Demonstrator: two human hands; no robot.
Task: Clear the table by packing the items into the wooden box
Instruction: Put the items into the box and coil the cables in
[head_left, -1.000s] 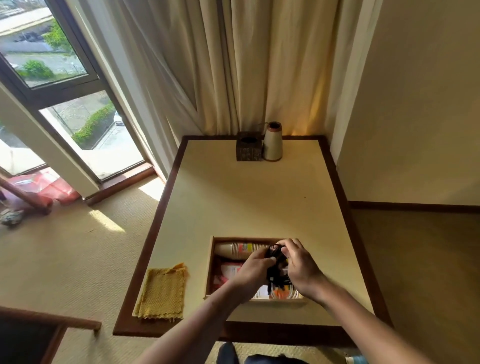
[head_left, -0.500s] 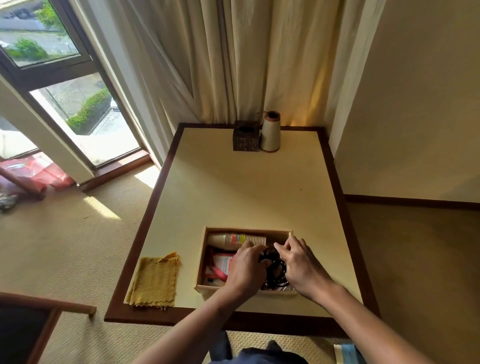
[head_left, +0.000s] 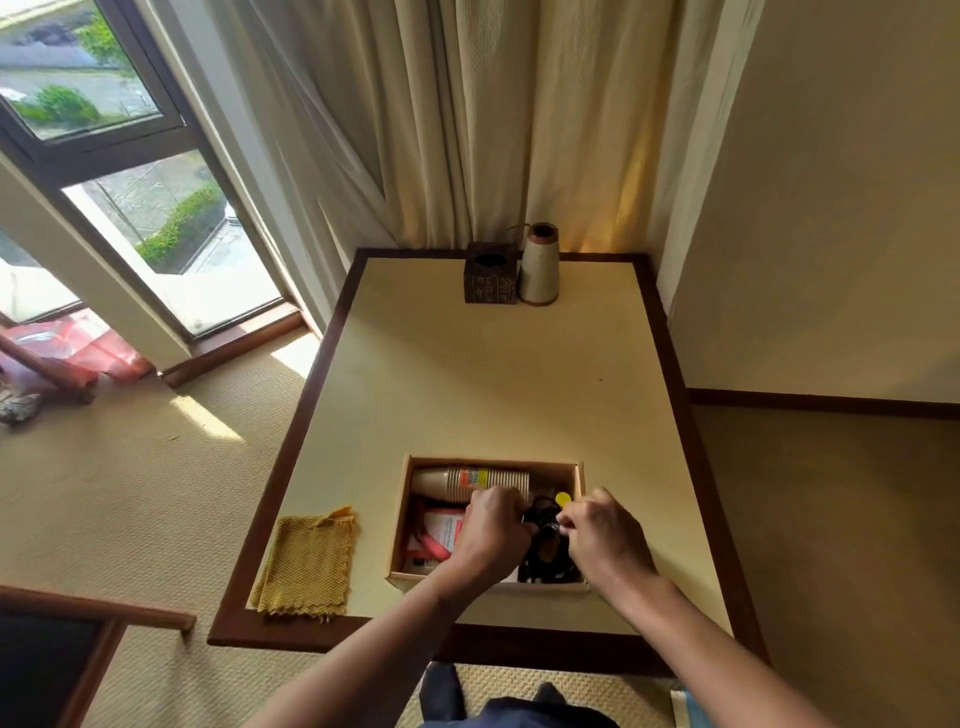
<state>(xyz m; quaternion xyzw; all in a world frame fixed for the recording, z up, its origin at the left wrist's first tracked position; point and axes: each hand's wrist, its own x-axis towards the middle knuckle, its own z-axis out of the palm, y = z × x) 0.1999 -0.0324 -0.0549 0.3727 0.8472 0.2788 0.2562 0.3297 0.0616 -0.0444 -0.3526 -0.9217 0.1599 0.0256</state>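
Open wooden box (head_left: 493, 460) holding stacked cups (head_left: 467, 483), red packet (head_left: 441, 527) and black cable (head_left: 548, 553); left hand (head_left: 491, 530) and right hand (head_left: 605, 538) pinch the cable, fingers curled.

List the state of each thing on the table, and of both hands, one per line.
wooden box: open, partly filled.
paper cup stack: on its side in the box.
black cord bundle: in the box.
yellow cloth: flat on the table, not packed.
dark holder: upright, far edge.
cone spool: upright beside the holder.
left hand: grips the black cord bundle.
right hand: holds the black cord bundle.
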